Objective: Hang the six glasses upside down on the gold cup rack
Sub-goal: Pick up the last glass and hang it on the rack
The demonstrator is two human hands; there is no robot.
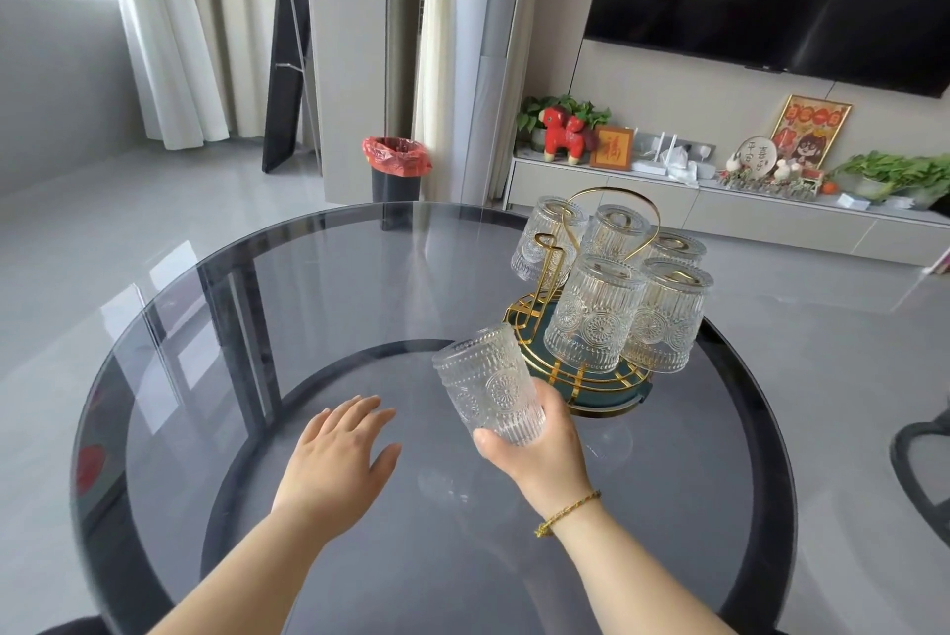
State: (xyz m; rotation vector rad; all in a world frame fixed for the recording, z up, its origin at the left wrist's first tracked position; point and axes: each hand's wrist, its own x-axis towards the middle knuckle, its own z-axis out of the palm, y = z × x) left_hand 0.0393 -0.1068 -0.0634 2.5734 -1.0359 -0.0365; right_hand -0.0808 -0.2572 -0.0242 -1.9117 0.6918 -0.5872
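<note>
Smoked glass fills the lower half of the frame: a round table with a dark rim, its top bare near the viewer. Closest in, at lower centre, the left hand lies flat and spread just above or on the glass, fingers splayed and holding nothing. Just right of it, the right hand, a gold bracelet at the wrist, is wrapped round the base end of the last glass, thumb in front and fingers curled behind. That glass is lifted off the table and tilted, its open mouth up and left, its base down in the palm, so it is not yet turned over. Its long axis leans away from the rack, which stands up and to the right of the fingers, close by. The gold cup rack sits on a round green and gold base right of centre, five glasses already hanging mouth down on its prongs. One bare looped prong shows on the rack's left side, between the held glass and the far left hanging glass. Judging from this, the coming move needs the wrist to roll the mouth downward and then lower it over that free prong, and the right hand is both nearer and already loaded. Beyond the table, a red-lined bin, pale curtains and a low cabinet under a dark screen cross the upper frame.
</note>
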